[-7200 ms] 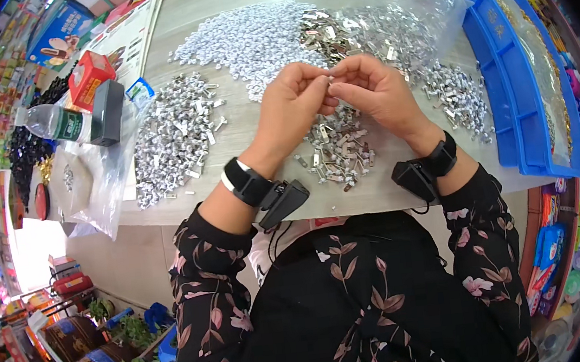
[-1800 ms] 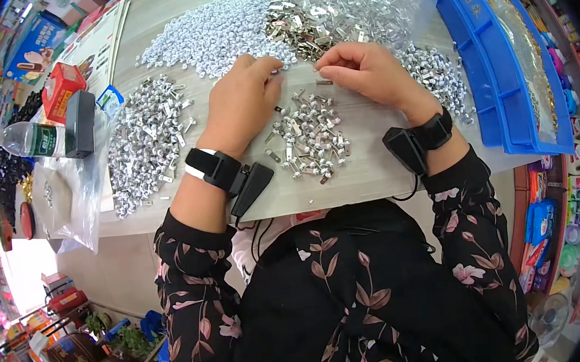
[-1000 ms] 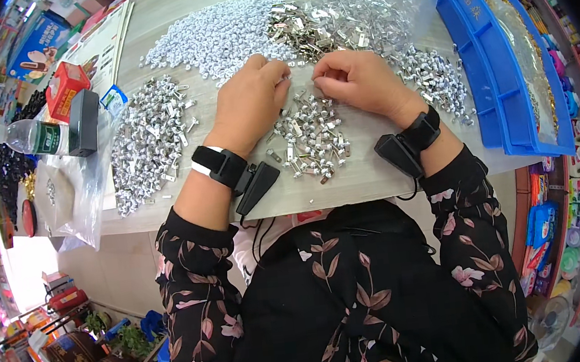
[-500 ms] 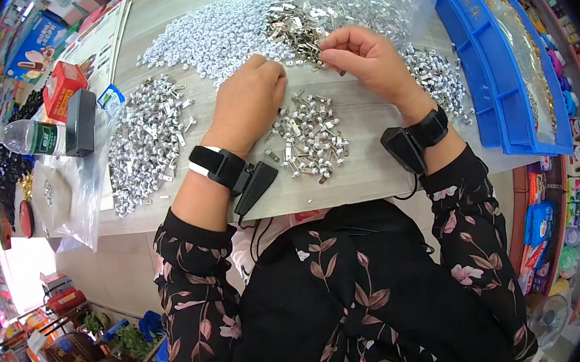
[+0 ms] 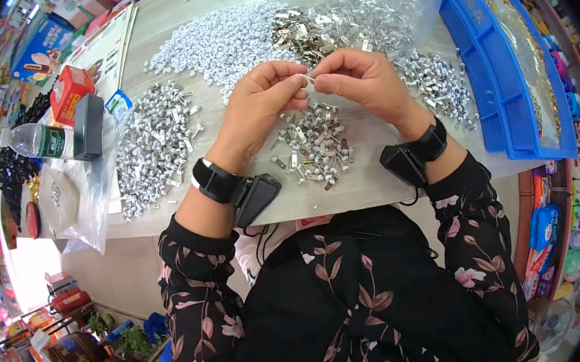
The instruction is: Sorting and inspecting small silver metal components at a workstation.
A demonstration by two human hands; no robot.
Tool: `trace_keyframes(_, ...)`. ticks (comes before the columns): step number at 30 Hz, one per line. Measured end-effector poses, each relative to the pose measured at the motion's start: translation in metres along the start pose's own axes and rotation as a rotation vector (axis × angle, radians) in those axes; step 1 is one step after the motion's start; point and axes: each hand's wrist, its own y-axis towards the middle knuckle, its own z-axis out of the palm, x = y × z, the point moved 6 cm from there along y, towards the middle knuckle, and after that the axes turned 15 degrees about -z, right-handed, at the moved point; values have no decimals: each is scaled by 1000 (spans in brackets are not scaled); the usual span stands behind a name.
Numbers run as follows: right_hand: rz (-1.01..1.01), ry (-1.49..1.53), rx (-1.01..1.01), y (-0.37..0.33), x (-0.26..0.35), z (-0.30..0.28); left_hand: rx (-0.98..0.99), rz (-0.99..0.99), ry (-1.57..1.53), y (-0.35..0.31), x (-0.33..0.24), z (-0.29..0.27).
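Observation:
My left hand (image 5: 259, 106) and my right hand (image 5: 362, 81) meet over the middle of the table, fingertips pinched together on one small silver metal part (image 5: 309, 78). Just below them lies a small heap of finished metal pieces (image 5: 311, 143). A wide spread of small white parts (image 5: 219, 43) lies beyond my left hand. Darker metal clips (image 5: 299, 35) sit on a clear plastic bag (image 5: 386, 15) beyond my right hand. Both wrists wear black bands with black devices.
A second pile of silver pieces (image 5: 152, 142) lies at the left. Further left are a red box (image 5: 70, 91), a dark box (image 5: 88, 126), a plastic bottle (image 5: 35, 140) and a clear bag (image 5: 86, 195). Blue bins (image 5: 497, 67) line the right side of the wooden table (image 5: 368, 187).
My right hand reached to the metal clips at the back and came back. Both hands have risen together and now pinch one small part between them.

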Motion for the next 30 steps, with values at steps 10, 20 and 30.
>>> trace_keyframes(10, -103, -7, 54, 2, -3, 2, -7, 92, 63, -1, 0, 5)
trace_keyframes(20, -127, -29, 56, 2, -5, 2, 22, 30, -132, 0, 2, 1)
trace_keyframes(30, -79, 9, 44, 1, -3, 3, 64, -11, -99, -1, 3, 1)
